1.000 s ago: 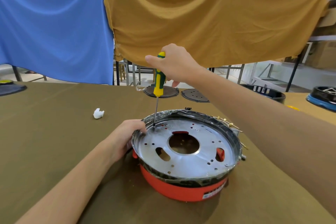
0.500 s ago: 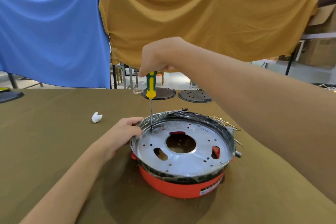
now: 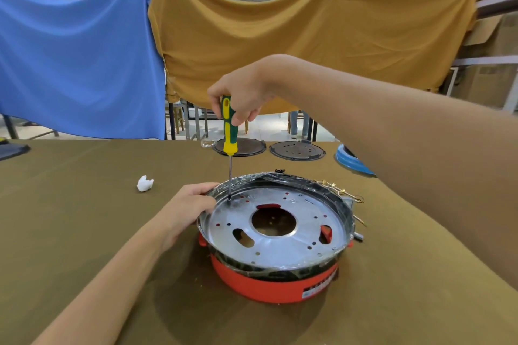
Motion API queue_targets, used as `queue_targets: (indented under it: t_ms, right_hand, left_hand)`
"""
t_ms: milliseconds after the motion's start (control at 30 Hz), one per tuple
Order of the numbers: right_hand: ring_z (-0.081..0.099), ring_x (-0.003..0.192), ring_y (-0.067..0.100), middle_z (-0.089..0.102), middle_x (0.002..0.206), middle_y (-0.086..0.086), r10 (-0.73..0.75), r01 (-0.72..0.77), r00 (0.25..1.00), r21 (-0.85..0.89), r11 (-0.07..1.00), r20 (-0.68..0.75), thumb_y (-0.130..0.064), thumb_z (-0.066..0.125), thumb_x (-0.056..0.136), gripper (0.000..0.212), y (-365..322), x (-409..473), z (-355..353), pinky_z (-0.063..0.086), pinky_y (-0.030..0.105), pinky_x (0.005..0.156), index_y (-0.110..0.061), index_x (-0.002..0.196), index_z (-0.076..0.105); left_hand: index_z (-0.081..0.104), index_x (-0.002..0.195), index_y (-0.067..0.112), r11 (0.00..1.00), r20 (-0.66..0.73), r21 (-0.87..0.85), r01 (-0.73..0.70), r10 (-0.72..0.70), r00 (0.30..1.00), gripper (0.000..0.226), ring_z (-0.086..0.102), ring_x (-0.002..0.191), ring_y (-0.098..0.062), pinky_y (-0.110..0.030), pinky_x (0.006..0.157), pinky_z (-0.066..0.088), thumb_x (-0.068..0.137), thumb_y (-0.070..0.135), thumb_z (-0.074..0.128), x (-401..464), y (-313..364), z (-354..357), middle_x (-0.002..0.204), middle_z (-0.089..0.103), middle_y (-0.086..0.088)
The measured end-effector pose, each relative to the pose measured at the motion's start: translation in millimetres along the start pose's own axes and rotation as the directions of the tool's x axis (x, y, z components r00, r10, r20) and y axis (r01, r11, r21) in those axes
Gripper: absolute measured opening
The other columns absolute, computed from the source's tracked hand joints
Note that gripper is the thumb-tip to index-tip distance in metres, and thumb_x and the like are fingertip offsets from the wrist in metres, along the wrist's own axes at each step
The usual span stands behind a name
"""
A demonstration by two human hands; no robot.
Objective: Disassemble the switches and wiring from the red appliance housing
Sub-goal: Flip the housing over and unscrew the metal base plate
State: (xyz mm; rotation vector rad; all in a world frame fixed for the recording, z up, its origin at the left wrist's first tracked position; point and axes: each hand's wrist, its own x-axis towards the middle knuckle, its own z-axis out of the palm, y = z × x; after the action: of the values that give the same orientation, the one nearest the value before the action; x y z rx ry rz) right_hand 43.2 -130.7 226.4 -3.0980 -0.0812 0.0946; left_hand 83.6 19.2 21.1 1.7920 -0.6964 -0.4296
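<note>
Screwdriver (image 3: 229, 126) stands upright in our right hand (image 3: 244, 92), fingers gripping it, tip apparently seated in a plate (image 3: 280, 232) screw; left hand (image 3: 187, 210) fingers grip the red housing (image 3: 266, 283) rim, steadying it.

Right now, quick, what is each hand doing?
Left hand: fingers curled over the rim of the red appliance housing, holding it steady.
Right hand: closed around the screwdriver, tip down on the metal plate.

label (image 3: 318, 287) on red housing (image 3: 269, 286) | print too small to read | no other text legible
</note>
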Motion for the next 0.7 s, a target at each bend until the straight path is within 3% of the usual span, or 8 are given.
queue_targets:
  t_ms: [67,167,233,300,400,533,600,700]
  right_hand:
    - [0.063,0.087,0.017,0.061,0.103,0.003,0.021,-0.021,1.0,-0.033,0.999,-0.001,-0.029,0.065,0.095,0.018,-11,-7,4,0.059,0.028,0.07,-0.019,0.108,0.057]
    - [0.052,0.065,0.014,0.052,0.081,0.003,0.112,-0.138,0.99,-0.385,0.912,-0.09,-0.061,0.037,0.1,0.057,-26,-13,12,0.048,0.03,0.07,-0.013,0.125,0.056]
    - [0.04,0.06,0.013,0.043,0.075,0.0,0.085,-0.171,0.979,-0.531,0.83,-0.184,-0.053,0.028,0.105,0.053,-30,-10,16,0.039,0.031,0.068,-0.011,0.097,0.058]
    - [0.041,0.061,0.013,0.045,0.076,-0.001,0.061,-0.157,0.981,-0.564,0.811,-0.185,-0.046,0.032,0.107,0.048,-32,-6,15,0.035,0.029,0.059,-0.014,0.075,0.048]
    - [0.042,0.06,0.014,0.047,0.074,-0.001,0.052,-0.122,0.988,-0.528,0.84,-0.144,-0.046,0.039,0.105,0.044,-27,-4,10,0.033,0.027,0.054,-0.016,0.074,0.049]
    - [0.048,0.072,0.019,0.055,0.096,0.006,0.005,-0.016,0.999,-0.234,0.972,-0.051,-0.035,0.053,0.101,0.021,-8,-4,7,0.044,0.028,0.062,-0.014,0.108,0.052]
    - [0.05,0.078,0.019,0.056,0.108,0.008,-0.039,0.037,0.999,-0.057,0.998,-0.033,-0.019,0.057,0.099,0.012,-2,-5,7,0.049,0.029,0.066,-0.018,0.109,0.05]
    - [0.053,0.087,0.021,0.056,0.114,0.006,-0.045,0.046,0.998,0.009,0.999,-0.051,-0.014,0.057,0.097,0.014,-3,-7,10,0.053,0.03,0.072,-0.02,0.109,0.053]
  left_hand:
    - [0.077,0.104,0.034,1.0,-0.009,0.004,-0.002,0.002,1.0,0.06,0.066,0.105,-0.038,-0.053,0.098,0.05,0.063,0.002,0.046,1,-1,1,0.101,0.076,-0.011]
    - [0.077,0.104,0.032,1.0,-0.018,0.013,-0.01,0.011,1.0,0.057,0.07,0.096,-0.033,-0.051,0.094,0.053,0.065,0.002,0.047,0,-1,1,0.098,0.076,-0.01]
    - [0.078,0.097,0.034,0.999,-0.047,0.031,-0.017,0.018,0.999,0.054,0.07,0.092,-0.028,-0.048,0.09,0.055,0.07,-0.002,0.049,1,-2,0,0.095,0.076,-0.007]
    - [0.077,0.093,0.036,0.999,-0.08,0.047,-0.018,0.022,0.997,0.056,0.07,0.087,-0.023,-0.045,0.086,0.056,0.075,-0.009,0.049,4,-4,0,0.09,0.076,-0.003]
    - [0.077,0.093,0.038,0.999,-0.088,0.045,-0.011,0.015,0.996,0.054,0.069,0.082,-0.018,-0.043,0.083,0.057,0.073,-0.005,0.051,4,-4,-1,0.088,0.075,-0.004]
    - [0.077,0.096,0.036,1.0,-0.074,0.0,-0.005,0.005,0.997,0.054,0.064,0.085,-0.025,-0.044,0.082,0.052,0.058,0.009,0.051,0,1,1,0.098,0.07,-0.021]
    - [0.078,0.096,0.036,1.0,-0.066,0.002,-0.003,0.003,0.998,0.051,0.063,0.085,-0.027,-0.045,0.083,0.052,0.065,0.004,0.053,1,1,1,0.101,0.068,-0.024]
    - [0.078,0.095,0.034,1.0,-0.064,0.031,-0.002,0.004,0.998,0.056,0.066,0.088,-0.031,-0.052,0.089,0.054,0.077,-0.01,0.048,3,-2,1,0.101,0.071,-0.021]
